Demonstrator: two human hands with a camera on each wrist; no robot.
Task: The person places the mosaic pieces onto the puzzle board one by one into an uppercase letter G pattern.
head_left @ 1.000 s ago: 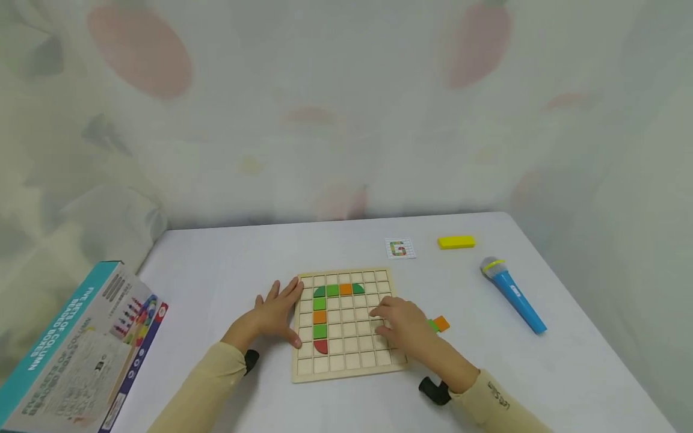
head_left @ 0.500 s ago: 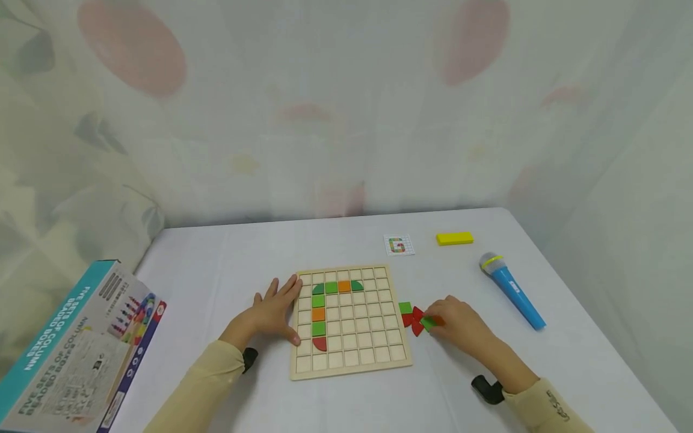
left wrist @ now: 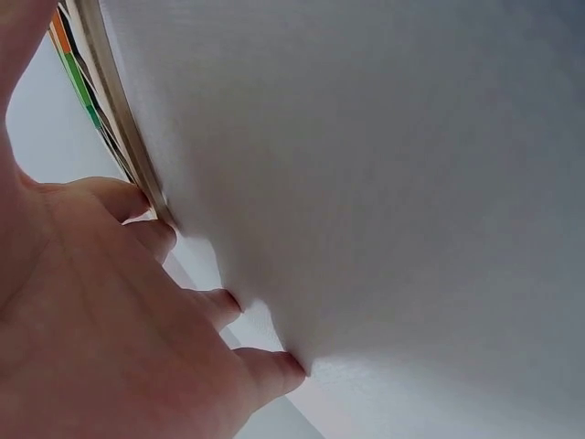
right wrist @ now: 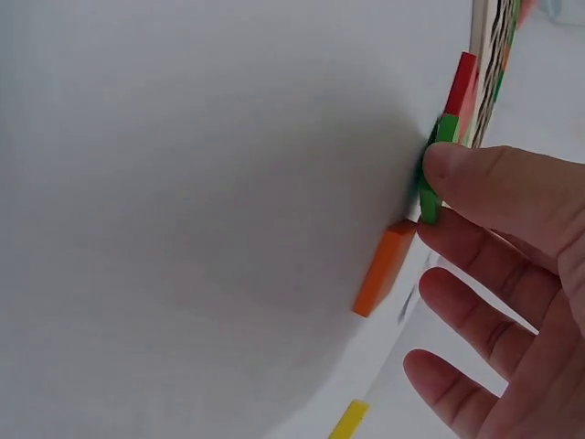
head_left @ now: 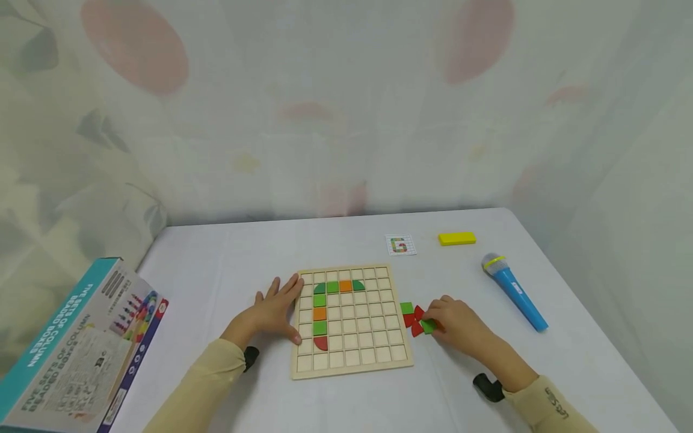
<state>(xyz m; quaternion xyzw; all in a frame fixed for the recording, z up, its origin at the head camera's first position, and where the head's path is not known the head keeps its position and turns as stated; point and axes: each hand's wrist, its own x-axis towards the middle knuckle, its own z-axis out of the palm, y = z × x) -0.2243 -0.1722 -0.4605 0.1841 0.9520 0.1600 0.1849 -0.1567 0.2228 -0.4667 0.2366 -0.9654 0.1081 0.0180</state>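
Note:
A wooden grid board (head_left: 363,359) lies mid-table, bearing green and orange square tiles and rounded green and red ones along its upper left cells. My left hand (head_left: 269,317) is spread against the board's left edge, thumb and fingertips touching it; in the left wrist view this hand (left wrist: 119,311) meets the board's side (left wrist: 123,119). Right of the board, my right hand (head_left: 457,325) pinches a green square tile (head_left: 428,326) between thumb and forefinger. The right wrist view shows the same green tile (right wrist: 430,203) at the fingertips, with an orange tile (right wrist: 384,268) beside it.
Several red quarter-round tiles (head_left: 416,328) and another green square (head_left: 406,308) lie beside the board. Farther back are a printed pattern card (head_left: 400,245) and a yellow block (head_left: 457,239). A blue toy microphone (head_left: 517,294) lies right; a box (head_left: 81,355) stands left.
My right hand has moved right, from over the board to the loose tiles, and now pinches a green one. The left hand has stayed at the board's edge.

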